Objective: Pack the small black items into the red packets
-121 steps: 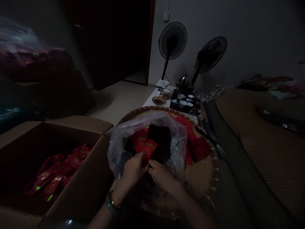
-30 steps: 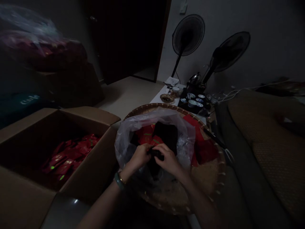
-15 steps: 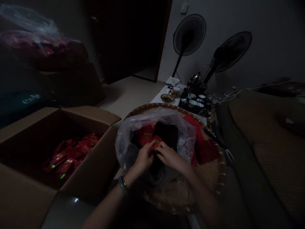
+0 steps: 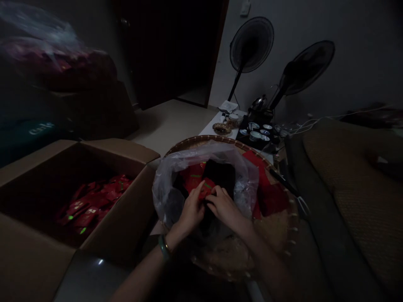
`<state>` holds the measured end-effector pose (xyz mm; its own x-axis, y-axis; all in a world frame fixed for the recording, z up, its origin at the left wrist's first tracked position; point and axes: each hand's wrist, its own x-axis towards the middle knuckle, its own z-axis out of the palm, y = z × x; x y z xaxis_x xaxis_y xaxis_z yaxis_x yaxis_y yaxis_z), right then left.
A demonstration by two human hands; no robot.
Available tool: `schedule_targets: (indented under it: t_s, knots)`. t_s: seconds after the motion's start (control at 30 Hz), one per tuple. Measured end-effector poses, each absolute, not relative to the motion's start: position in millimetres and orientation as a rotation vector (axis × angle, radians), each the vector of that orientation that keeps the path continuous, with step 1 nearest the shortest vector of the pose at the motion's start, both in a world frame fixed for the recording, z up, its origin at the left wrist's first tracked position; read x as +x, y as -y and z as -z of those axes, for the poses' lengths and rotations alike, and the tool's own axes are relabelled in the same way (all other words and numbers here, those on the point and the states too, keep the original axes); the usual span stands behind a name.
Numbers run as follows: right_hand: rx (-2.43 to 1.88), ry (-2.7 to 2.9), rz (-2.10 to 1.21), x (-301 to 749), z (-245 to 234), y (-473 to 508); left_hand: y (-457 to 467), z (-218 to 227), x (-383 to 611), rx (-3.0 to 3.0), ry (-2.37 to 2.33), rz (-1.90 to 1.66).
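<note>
A small red packet (image 4: 207, 187) with a green mark is between my two hands, above the mouth of a clear plastic bag (image 4: 163, 174). My left hand (image 4: 192, 209) grips its near left side, thumb and fingers closed. From the right, my right hand (image 4: 223, 207) pinches the same packet with bent fingers. Fingertips and packet overlap in dim light, so the exact grip is partly hidden. Behind them in the bag lie more red packets (image 4: 190, 174) and some black material (image 4: 220, 172). The bag rests in a round woven bamboo tray (image 4: 273, 233).
An open cardboard box (image 4: 116, 226) with many red packets (image 4: 94, 203) stands at my left. Red cloth-like pieces (image 4: 272, 197) lie on the tray's right side. Beyond are a low table with cups (image 4: 255, 136) and two standing fans (image 4: 252, 44). A cushioned seat (image 4: 362, 184) is at right.
My left hand has shifted slightly, its index finger now straighter along the packet. My right hand stays nearly in place, and the packet remains between them.
</note>
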<state>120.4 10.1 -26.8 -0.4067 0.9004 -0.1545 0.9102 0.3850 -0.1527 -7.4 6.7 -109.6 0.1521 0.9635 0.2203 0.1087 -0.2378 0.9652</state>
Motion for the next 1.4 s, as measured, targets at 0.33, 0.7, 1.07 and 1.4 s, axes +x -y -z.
schedule_targets:
  t_s: [0.33,0.7,1.07,1.4]
  knots:
    - [1.889,-2.529,0.313,114.3,45.7,-9.3,-3.2,104.0,-2.4,1.482,-1.044,-1.26]
    - [1.952,-2.735,0.73,131.2,52.3,-11.0,-6.8,111.9,-4.2,1.399,-1.075,-1.263]
    - [1.97,-2.779,0.734,125.6,51.0,0.3,-3.9,108.3,-4.0,1.395,-1.086,-1.253]
    - [1.603,-2.809,0.191,131.8,43.1,13.6,-3.1,113.9,-3.9,1.36,-1.074,-1.297]
